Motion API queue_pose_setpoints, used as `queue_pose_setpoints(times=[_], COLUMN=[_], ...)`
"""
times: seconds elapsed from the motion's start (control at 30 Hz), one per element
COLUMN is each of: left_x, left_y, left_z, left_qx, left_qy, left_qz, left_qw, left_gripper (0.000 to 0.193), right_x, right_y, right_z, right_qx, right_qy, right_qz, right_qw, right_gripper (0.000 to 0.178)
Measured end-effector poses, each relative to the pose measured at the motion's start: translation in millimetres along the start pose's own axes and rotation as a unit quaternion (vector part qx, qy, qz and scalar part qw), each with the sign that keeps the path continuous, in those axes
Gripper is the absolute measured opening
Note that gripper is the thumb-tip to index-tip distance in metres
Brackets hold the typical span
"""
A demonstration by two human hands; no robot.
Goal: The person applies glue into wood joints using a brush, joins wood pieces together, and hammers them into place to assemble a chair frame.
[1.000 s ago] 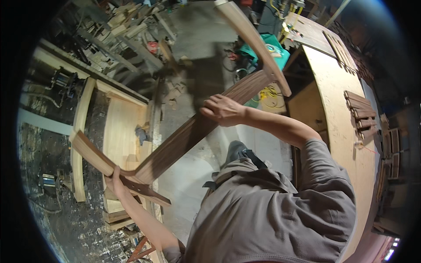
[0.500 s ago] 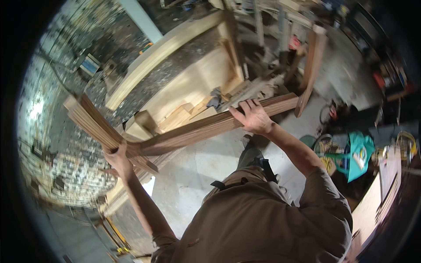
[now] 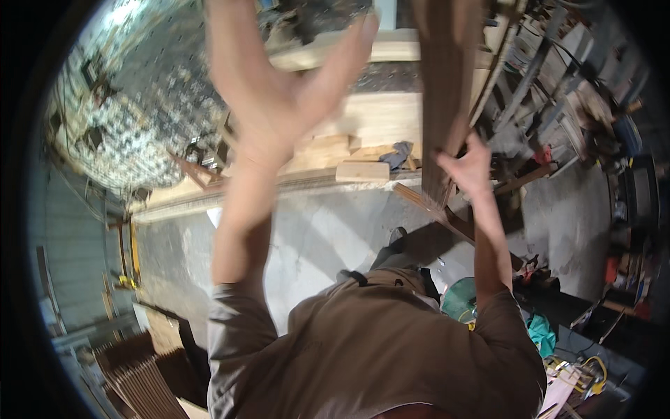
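A brown wooden frame (image 3: 447, 77) stands on end in front of me, right of centre. Its long beam runs up to the top edge of the head view, and shorter pieces stick out at its lower end. Low on the beam, my right hand (image 3: 473, 166) grips it, with the thumb across the near side. My left hand (image 3: 272, 98) is raised to the left of the beam, apart from it. It holds nothing; thumb and fingers are spread, blurred by motion, and the fingertips pass out of view at the top.
Behind the frame, a pale wooden block (image 3: 363, 172) and a grey cloth item (image 3: 398, 155) lie by a light board (image 3: 384, 115). Ribbed brown pieces (image 3: 129, 366) are stacked at lower left. A green container (image 3: 458, 299) and a teal bag (image 3: 541, 335) are at right.
The frame has swung from lying across in front of me to standing on end. My left hand has let go and risen; my right hand has moved right, still on the beam.
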State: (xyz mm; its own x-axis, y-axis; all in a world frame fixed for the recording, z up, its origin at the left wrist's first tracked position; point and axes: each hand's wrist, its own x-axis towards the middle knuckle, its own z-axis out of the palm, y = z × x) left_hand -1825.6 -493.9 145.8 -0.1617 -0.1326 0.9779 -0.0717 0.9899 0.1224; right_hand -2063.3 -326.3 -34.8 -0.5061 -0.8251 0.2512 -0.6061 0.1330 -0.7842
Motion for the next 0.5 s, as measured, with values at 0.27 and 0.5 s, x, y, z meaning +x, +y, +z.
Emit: queue_pose_setpoints(times=[0.27, 0.5], left_x=[-399.7, -483.4], left_y=[122.6, 169.0], left_z=[-74.7, -108.3], left_qx=[-0.038, -0.19], left_qy=[-0.06, 0.005], left_qz=[-0.768, -0.825], left_qw=[0.637, 0.531], left_gripper=[0.075, 0.091], right_x=[1.4, -80.2], right_y=[24.9, -32.2], right_z=[39.3, 126.8], right_qx=[0.281, 0.401], right_qy=[0.094, 0.159], right_qz=[0.035, 0.193], right_qw=[0.954, 0.881], right_gripper=[0.051, 0.064])
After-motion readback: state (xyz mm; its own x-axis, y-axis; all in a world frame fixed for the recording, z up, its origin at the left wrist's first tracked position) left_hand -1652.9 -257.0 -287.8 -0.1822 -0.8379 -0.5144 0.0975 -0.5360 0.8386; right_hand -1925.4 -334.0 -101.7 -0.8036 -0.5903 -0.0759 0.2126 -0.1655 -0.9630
